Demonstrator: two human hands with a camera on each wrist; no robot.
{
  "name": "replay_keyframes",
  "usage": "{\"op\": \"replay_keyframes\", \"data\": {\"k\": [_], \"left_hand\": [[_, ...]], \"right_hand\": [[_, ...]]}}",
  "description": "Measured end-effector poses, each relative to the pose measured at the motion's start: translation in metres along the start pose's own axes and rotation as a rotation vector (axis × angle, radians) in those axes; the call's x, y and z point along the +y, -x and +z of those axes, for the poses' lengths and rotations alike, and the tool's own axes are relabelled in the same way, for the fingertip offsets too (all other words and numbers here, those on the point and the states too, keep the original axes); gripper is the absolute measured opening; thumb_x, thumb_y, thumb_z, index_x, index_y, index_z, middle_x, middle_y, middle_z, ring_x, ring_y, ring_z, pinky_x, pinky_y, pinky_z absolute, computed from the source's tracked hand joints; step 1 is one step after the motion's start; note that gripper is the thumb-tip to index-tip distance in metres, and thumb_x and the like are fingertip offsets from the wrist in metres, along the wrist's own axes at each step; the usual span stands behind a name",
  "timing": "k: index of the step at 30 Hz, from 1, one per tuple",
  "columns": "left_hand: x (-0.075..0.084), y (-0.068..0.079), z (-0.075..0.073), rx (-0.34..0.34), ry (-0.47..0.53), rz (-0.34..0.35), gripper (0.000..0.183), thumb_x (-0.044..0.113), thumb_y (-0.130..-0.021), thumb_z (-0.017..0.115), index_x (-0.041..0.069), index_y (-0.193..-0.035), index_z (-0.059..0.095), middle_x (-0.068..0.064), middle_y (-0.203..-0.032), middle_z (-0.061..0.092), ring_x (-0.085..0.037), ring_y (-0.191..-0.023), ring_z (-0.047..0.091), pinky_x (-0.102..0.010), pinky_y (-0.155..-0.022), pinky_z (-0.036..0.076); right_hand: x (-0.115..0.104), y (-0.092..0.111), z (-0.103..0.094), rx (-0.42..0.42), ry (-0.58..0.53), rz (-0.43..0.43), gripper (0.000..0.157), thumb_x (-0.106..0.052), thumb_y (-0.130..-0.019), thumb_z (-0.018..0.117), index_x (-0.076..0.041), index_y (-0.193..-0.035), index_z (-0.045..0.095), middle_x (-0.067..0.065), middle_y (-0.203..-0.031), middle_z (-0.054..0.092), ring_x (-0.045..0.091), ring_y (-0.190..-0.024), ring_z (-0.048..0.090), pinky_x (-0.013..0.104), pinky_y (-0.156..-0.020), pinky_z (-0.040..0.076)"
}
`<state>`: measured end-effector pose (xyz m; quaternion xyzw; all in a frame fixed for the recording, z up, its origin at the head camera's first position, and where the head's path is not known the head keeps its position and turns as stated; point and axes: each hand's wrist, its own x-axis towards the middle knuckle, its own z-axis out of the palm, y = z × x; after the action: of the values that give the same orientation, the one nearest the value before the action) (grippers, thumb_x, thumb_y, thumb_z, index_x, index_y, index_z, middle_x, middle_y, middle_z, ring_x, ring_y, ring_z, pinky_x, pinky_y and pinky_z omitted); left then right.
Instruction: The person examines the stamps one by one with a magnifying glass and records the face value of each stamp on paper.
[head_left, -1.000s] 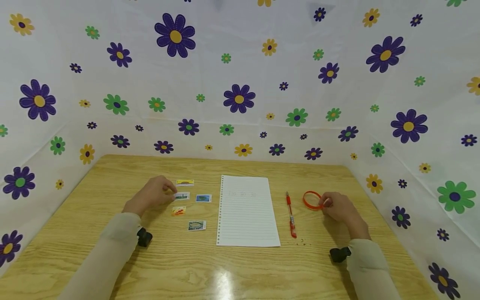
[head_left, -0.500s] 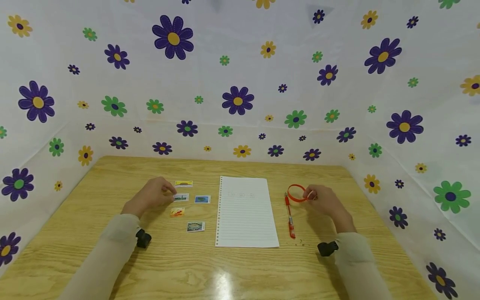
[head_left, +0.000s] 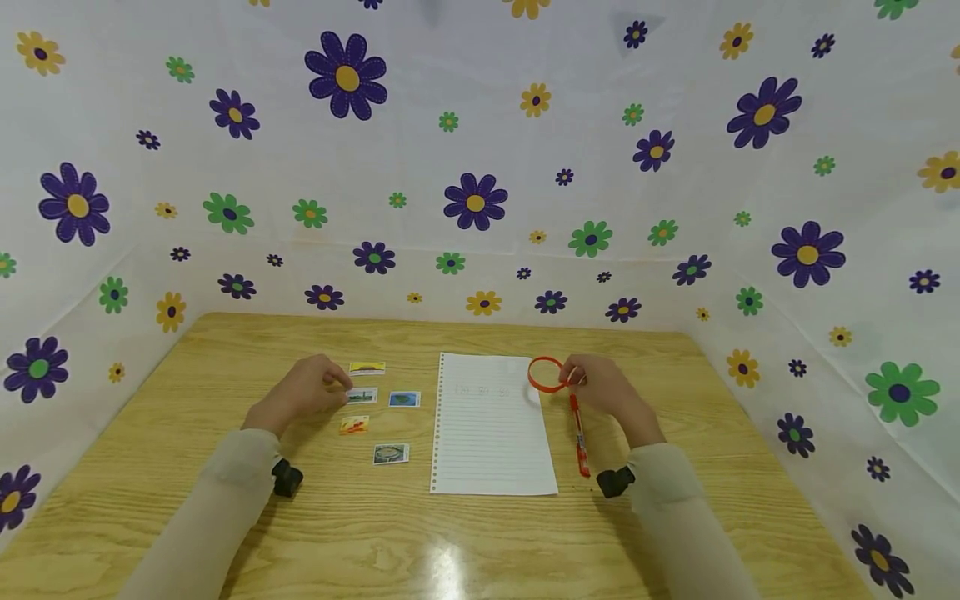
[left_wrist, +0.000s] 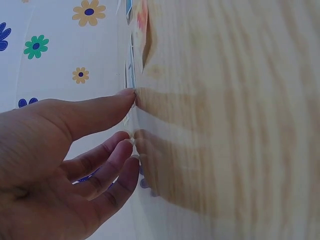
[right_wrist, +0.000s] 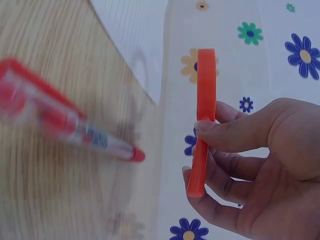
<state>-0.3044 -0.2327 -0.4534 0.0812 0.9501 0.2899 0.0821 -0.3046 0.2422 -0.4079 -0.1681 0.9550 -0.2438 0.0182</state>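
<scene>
My right hand holds a red-rimmed magnifying glass by its handle, pinched between thumb and fingers. Its round frame overlaps the top right corner of the lined paper in the head view, and the handle is mostly covered by the hand. A red pen lies just below this hand. My left hand rests on the table's left side, thumb and fingertips apart. Its fingertips are right at the left edge of a postage stamp that shows a landscape; the left wrist view sees the stamps edge-on.
Several more stamps lie around: a yellow one, a blue one, an orange one and a dark oval-patterned one. Flower-printed cloth walls the wooden table at the back and sides. Small dark crumbs lie near the pen.
My right hand has carried the magnifying glass leftward, from right of the pen, over the pen's tip to the paper's upper right corner. The left hand has stayed at the same stamp.
</scene>
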Motion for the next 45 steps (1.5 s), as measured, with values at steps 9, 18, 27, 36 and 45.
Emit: {"op": "replay_keyframes", "data": {"k": [9,18,27,36,45], "left_hand": [[-0.002,0.0,0.001,0.002,0.003,0.004,0.017,0.013,-0.094,0.074,0.011,-0.11,0.08,-0.024,-0.138,0.06,-0.046,-0.127,0.057,-0.065,-0.108,0.046],[-0.004,-0.001,0.003,0.005,0.007,0.016,0.016,0.013,-0.094,0.074,0.011,-0.108,0.08,-0.024,-0.137,0.061,-0.046,-0.126,0.058,-0.065,-0.107,0.047],[-0.004,-0.001,0.002,0.005,0.0,0.006,0.016,0.013,-0.094,0.074,0.011,-0.108,0.08,-0.024,-0.137,0.061,-0.046,-0.127,0.057,-0.065,-0.108,0.046],[-0.002,0.0,0.0,0.015,-0.001,0.023,0.017,0.012,-0.094,0.074,0.009,-0.109,0.079,-0.023,-0.133,0.063,-0.046,-0.124,0.059,-0.063,-0.107,0.047],[0.0,0.002,0.0,0.008,0.012,0.019,0.018,0.013,-0.094,0.074,0.007,-0.11,0.079,-0.024,-0.134,0.063,-0.046,-0.125,0.058,-0.063,-0.108,0.047]], "right_hand": [[-0.025,-0.019,0.017,-0.015,-0.013,-0.064,0.012,0.007,-0.09,0.068,-0.005,-0.094,0.069,0.014,-0.091,0.072,0.024,-0.081,0.063,0.033,-0.07,0.054],[-0.052,-0.035,0.034,-0.047,-0.006,-0.078,0.014,0.006,-0.091,0.068,-0.007,-0.096,0.07,0.012,-0.093,0.073,0.023,-0.084,0.065,0.035,-0.074,0.057],[-0.077,-0.05,0.052,-0.031,0.014,-0.12,0.017,0.007,-0.089,0.068,-0.009,-0.094,0.07,0.01,-0.094,0.074,0.023,-0.087,0.066,0.036,-0.078,0.057],[-0.098,-0.058,0.063,-0.041,-0.017,-0.165,0.017,0.007,-0.09,0.068,-0.01,-0.094,0.071,0.009,-0.094,0.074,0.021,-0.086,0.066,0.032,-0.075,0.056],[-0.113,-0.067,0.078,-0.058,-0.015,-0.219,0.018,0.007,-0.09,0.069,-0.009,-0.095,0.072,0.01,-0.094,0.075,0.02,-0.085,0.067,0.027,-0.07,0.053]]}}
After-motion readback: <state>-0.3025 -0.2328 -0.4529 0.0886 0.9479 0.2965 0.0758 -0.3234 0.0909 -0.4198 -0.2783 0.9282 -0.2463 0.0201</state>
